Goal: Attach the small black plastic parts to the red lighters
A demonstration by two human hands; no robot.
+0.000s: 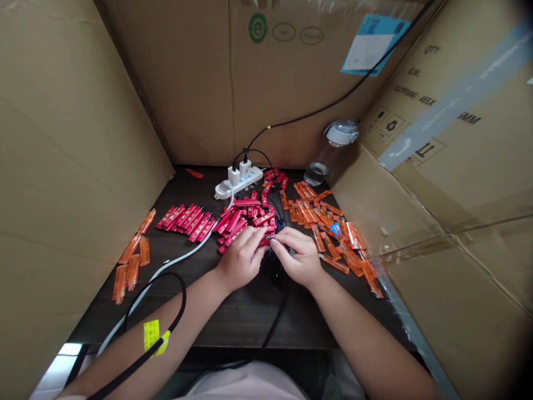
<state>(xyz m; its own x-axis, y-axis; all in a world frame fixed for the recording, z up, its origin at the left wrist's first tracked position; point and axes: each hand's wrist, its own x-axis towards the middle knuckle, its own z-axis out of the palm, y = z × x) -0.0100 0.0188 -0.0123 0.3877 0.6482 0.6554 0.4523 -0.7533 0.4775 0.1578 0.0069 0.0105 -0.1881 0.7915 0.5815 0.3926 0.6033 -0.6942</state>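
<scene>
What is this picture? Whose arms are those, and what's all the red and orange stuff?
There's no robot here, just a person working with bare hands. The camera sits on their head and looks forward and down, so you see almost what they see. The left hand and right hand meet in the middle, their fingertips holding a small red piece, probably a lighter, mostly hidden. On the dark table lie red lighters and orange lighters. Behind them are a white power strip and a clear bottle. Big cardboard stands around like walls.
</scene>
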